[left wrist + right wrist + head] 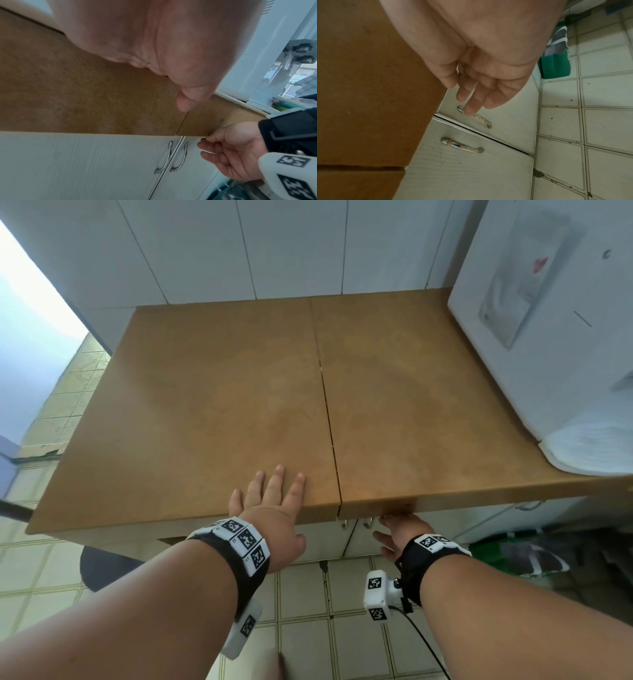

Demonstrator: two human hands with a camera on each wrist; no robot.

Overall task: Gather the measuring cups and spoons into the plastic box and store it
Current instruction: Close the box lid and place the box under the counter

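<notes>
A: Risk first: our right hand (476, 75), fingers loose and holding nothing, hangs just beside the right door handle (475, 117); it could catch the counter edge (376, 503).

B: Our left hand (274, 508) lies flat on the counter. Box, cups and spoons: not in view. Cupboard (85, 162) closed, contents unknown.

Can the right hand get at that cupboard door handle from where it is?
Probably yes. The right hand hangs open just below the countertop edge, fingertips right by the right door's handle. Nothing lies between them, and both cupboard doors look closed.
</notes>
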